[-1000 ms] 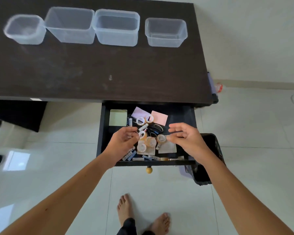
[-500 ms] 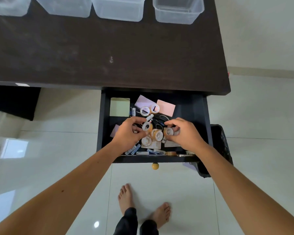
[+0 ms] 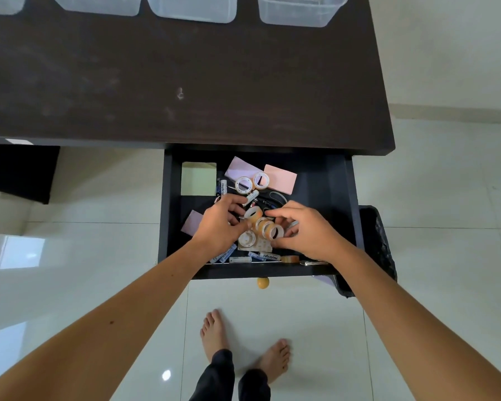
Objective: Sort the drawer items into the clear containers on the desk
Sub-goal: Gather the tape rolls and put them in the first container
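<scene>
At frame centre, inside the open drawer point(image 3: 324, 180), the left hand point(image 3: 220, 227) and right hand point(image 3: 304, 230) together pinch a row of tape rolls point(image 3: 265, 225)

drawer point(image 3: 324, 180) right part bare, tape rolls point(image 3: 265, 227) and batteries point(image 3: 261, 257) crowd centre, desk point(image 3: 185, 82) overhangs back

A single wide-angle camera worn on the person's head looks steeply down and forward, close above the open drawer point(image 3: 324, 186), taking in the dark desk point(image 3: 185, 82) beyond and the tiled floor point(image 3: 287, 302) below.
</scene>
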The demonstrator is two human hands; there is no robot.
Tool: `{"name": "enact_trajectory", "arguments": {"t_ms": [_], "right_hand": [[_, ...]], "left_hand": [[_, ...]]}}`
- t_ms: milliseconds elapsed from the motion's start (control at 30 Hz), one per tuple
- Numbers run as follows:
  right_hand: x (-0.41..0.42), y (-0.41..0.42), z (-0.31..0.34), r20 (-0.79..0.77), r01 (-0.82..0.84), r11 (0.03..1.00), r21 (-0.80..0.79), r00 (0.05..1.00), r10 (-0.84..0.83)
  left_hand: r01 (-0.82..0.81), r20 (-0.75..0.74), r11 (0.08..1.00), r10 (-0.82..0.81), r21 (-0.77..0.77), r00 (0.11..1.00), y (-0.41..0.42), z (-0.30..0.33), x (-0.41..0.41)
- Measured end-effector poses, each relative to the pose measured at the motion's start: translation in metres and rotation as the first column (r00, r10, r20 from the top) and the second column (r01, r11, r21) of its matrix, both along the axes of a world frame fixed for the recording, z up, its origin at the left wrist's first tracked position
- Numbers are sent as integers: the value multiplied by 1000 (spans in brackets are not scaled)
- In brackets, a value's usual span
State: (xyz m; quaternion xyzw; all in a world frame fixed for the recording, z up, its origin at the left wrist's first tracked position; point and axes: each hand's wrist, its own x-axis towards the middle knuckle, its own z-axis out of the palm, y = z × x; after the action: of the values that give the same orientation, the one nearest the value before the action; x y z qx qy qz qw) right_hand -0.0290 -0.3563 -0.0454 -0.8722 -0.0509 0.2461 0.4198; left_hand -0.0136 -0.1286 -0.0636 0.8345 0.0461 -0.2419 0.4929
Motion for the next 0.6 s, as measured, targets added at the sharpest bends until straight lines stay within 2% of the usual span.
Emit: {"name": "enact_trajectory", "arguments": {"t_ms": [167, 467, 600], "right_hand": [[6, 7, -3, -38, -21, 1000, -22, 999, 21], [13, 9, 2, -117, -26, 997, -68, 993, 18], [14, 10, 1, -105, -17, 998, -64, 994, 10]], "left_hand": [[84, 6, 996, -85, 19, 996, 0, -3, 0], [125, 9, 992, -125, -20, 992, 2, -9, 0], [126, 19, 992, -126, -29, 992, 3, -11, -1]]}}
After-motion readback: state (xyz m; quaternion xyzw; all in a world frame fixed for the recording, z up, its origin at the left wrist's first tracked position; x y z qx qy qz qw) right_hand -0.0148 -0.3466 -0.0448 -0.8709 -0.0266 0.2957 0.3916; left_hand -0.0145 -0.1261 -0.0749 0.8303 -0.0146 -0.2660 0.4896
